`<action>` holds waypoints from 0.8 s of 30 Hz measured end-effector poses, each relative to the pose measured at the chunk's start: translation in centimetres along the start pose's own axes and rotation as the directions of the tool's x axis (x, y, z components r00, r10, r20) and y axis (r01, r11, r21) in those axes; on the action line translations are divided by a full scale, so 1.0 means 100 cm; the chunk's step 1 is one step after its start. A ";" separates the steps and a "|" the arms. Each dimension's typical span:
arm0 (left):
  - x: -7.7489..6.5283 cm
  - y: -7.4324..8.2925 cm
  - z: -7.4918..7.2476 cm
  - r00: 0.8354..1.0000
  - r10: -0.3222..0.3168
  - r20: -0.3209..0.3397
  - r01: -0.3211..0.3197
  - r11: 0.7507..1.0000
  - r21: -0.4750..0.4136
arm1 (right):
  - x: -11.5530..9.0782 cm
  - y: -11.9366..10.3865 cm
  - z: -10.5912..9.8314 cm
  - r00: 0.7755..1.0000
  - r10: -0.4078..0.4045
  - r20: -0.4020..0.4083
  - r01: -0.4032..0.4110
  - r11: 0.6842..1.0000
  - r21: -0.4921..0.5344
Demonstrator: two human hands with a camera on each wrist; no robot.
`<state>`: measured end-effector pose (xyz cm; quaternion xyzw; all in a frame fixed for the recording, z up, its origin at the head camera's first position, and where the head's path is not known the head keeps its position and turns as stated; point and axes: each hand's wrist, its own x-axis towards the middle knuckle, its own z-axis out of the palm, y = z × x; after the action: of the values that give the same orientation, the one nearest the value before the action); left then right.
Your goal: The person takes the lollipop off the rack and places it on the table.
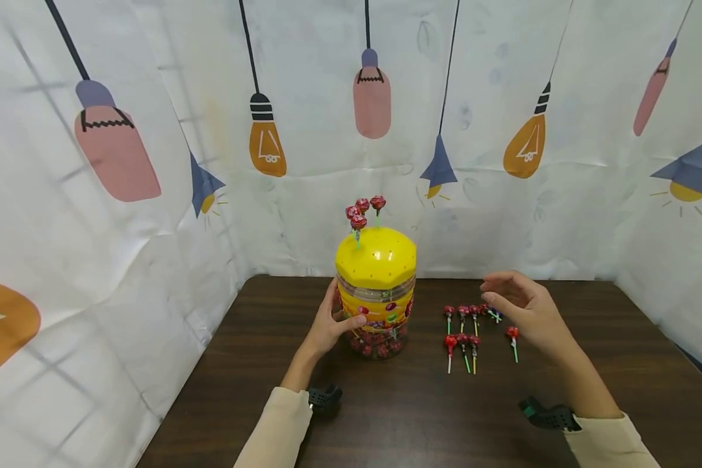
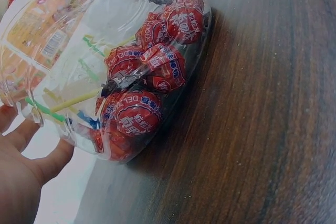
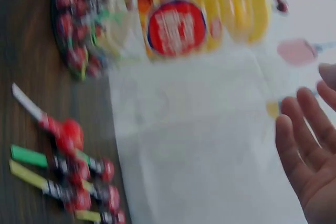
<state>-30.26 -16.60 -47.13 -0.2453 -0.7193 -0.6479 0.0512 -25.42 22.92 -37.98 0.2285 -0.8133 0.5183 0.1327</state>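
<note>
A clear plastic candy jar (image 1: 380, 312) with a yellow lid (image 1: 377, 257) stands upright on the table, wrapped lollipops (image 2: 139, 114) visible in its lower part. My left hand (image 1: 333, 325) holds its left side, thumb across the front label. Several red lollipops (image 1: 358, 222) stick up from the back left of the lid. My right hand (image 1: 523, 309) hovers over the table to the right of the jar, fingers relaxed and nothing in them. Just below it lies a lone lollipop (image 1: 513, 335) with a green stick.
Between the jar and my right hand, several lollipops (image 1: 462, 341) lie in two rows, sticks toward me. More lollipops (image 1: 491, 312) sit at the back row's right end, partly behind my right hand. A white printed curtain (image 1: 327, 227) hangs behind the dark wooden table (image 1: 415, 416).
</note>
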 end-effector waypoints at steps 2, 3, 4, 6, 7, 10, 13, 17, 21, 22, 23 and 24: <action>0.000 -0.001 0.000 1.000 0.002 0.003 -0.002 1.000 0.001 | 0.003 -0.007 0.012 0.999 -0.042 -0.015 0.043 0.998 0.039; 0.000 -0.001 0.000 1.000 0.000 0.003 0.000 1.000 0.004 | 0.005 -0.010 0.017 0.998 -0.064 -0.022 0.065 0.996 0.061; 0.000 -0.001 0.000 1.000 0.000 0.005 0.000 1.000 0.006 | 0.008 -0.014 0.023 0.996 -0.087 -0.028 0.090 0.992 0.089; -0.001 -0.002 -0.001 1.000 -0.002 0.005 0.002 1.000 0.011 | 0.014 -0.022 0.035 0.990 -0.133 -0.045 0.138 0.980 0.142; -0.001 -0.002 -0.001 1.000 -0.007 0.005 0.006 1.000 0.008 | 0.019 -0.026 0.041 0.987 -0.151 -0.053 0.157 0.973 0.167; -0.001 -0.001 -0.002 1.000 -0.008 0.001 0.008 1.000 0.010 | 0.033 -0.040 0.058 0.981 -0.182 -0.069 0.192 0.958 0.214; -0.002 0.000 -0.001 1.000 -0.008 0.003 0.008 1.000 0.010 | 0.049 -0.054 0.073 0.979 -0.190 -0.076 0.202 0.952 0.231; -0.003 0.001 -0.001 1.000 -0.009 0.005 0.009 1.000 0.010 | 0.072 -0.073 0.087 0.975 -0.207 -0.076 0.219 0.945 0.241; -0.002 0.001 -0.002 1.000 -0.017 -0.001 0.018 1.000 0.016 | 0.096 -0.090 0.097 0.970 -0.238 -0.055 0.244 0.943 0.227; -0.002 0.001 -0.002 1.000 -0.020 -0.002 0.020 1.000 0.017 | 0.100 -0.094 0.099 0.969 -0.244 -0.048 0.249 0.943 0.222; -0.002 0.001 -0.001 1.000 -0.023 -0.003 0.023 1.000 0.018 | 0.105 -0.097 0.101 0.967 -0.251 -0.039 0.253 0.942 0.219; -0.001 0.002 -0.001 1.000 -0.027 -0.004 0.027 0.999 0.020 | 0.109 -0.100 0.103 0.966 -0.256 -0.032 0.256 0.942 0.217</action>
<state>-30.09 -16.74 -47.01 -0.2339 -0.7287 -0.6420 0.0462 -29.43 7.49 -29.59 0.3447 -0.7142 0.5838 0.1740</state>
